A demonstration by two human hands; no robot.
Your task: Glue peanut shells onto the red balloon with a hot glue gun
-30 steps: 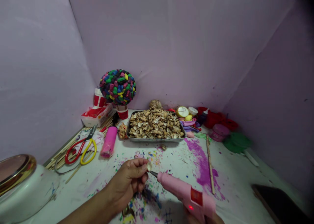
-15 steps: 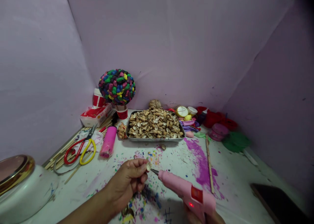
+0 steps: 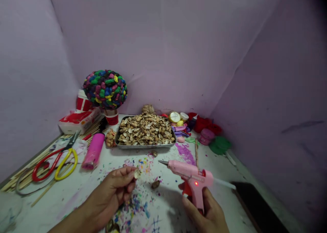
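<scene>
A small pale nutshell half (image 3: 137,173) is pinched between the thumb and fingertips of my left hand (image 3: 116,188), its hollow side showing. My right hand (image 3: 204,209) grips the handle of a pink hot glue gun (image 3: 190,173) with a lit red light. The gun's metal nozzle points left and stands apart from the shell. A clear glue stick (image 3: 223,183) sticks out of its back end. Between my hands a brown shell piece (image 3: 155,184) lies on the paint-specked table (image 3: 163,161). Further back, a metal tray (image 3: 145,146) is heaped with shells.
Left of the tray stands a ball of coloured shells (image 3: 105,89) on a red cup (image 3: 111,118). Scissors (image 3: 61,158), a pink roll (image 3: 94,151) and thin sticks lie at left. Pots, balloons and a green piece (image 3: 220,145) sit back right. A dark phone-like slab (image 3: 258,205) lies right.
The glue gun has moved away from the shell, up and to the right. My left hand still pinches the shell. The view has turned right, bringing a brown shell piece into sight.
</scene>
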